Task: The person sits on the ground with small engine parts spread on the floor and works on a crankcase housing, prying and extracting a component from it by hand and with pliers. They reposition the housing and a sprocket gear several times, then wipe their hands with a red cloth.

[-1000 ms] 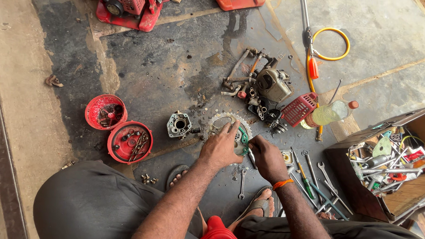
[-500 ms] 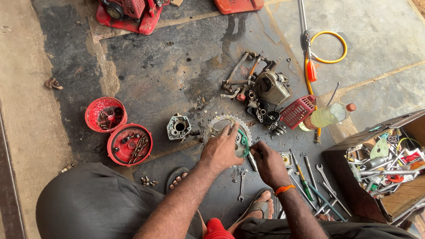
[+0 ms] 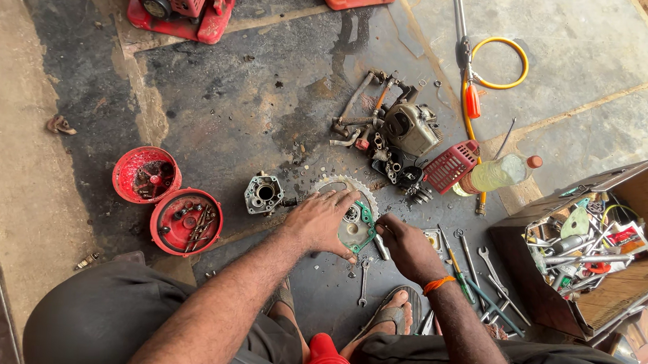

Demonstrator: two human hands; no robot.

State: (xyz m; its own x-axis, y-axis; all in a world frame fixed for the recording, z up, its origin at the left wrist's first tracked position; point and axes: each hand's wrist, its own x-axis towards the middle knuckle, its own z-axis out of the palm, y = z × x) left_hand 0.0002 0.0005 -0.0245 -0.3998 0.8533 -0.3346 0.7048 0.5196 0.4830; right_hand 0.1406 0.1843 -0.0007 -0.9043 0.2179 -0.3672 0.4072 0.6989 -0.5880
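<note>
My left hand presses flat on a round toothed metal engine plate lying on the oily concrete floor. A green gasket lies on the plate beside my fingers. My right hand, with an orange band on the wrist, grips a small metal tool whose tip touches the plate's edge by the gasket. A small grey engine block piece sits just left of the plate.
Two red round covers holding screws sit at left. A heap of engine parts, a red grille and a plastic bottle lie beyond. Wrenches lie by my right foot. A wooden toolbox stands right. Red machine at top.
My right hand has shifted slightly along the plate's edge with the tool. My left hand stays pressed on the plate.
</note>
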